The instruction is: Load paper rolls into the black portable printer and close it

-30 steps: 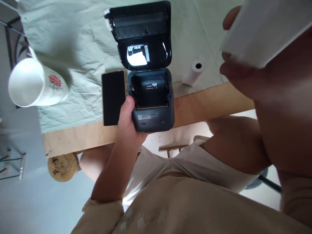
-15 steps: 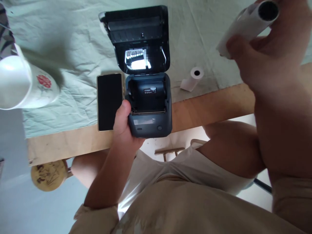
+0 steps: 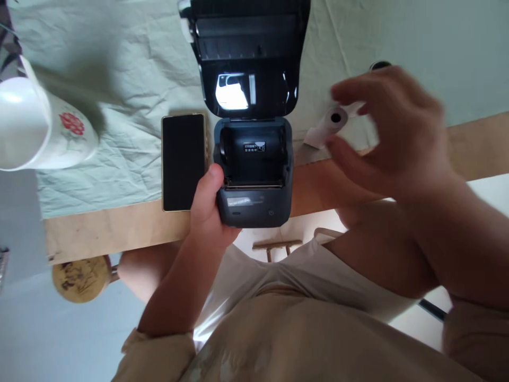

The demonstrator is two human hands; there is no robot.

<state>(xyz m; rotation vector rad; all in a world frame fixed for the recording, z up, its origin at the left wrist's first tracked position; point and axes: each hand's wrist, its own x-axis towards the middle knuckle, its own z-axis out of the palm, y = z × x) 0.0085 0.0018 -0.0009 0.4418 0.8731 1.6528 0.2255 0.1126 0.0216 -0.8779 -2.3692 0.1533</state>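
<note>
My left hand (image 3: 209, 204) grips the left side of a small dark label printer (image 3: 254, 175) at the table's front edge, thumb on its rim. The lid stands open and the paper bay is empty. My right hand (image 3: 392, 132) is blurred, right of the printer, with its fingers curled around a white paper roll (image 3: 379, 66); only the roll's dark core end peeks above the fingers. A second white paper roll (image 3: 332, 121) lies on the cloth just left of my right fingertips.
A black phone (image 3: 183, 162) lies face up against the printer's left side. A white mug (image 3: 35, 130) with a red flower stands at far left on the pale green cloth (image 3: 131, 63). The bare wooden table edge (image 3: 119, 228) runs below, above my lap.
My right hand has come down from the upper right toward the printer with the roll. The view has shifted slightly; my left hand keeps its hold on the printer.
</note>
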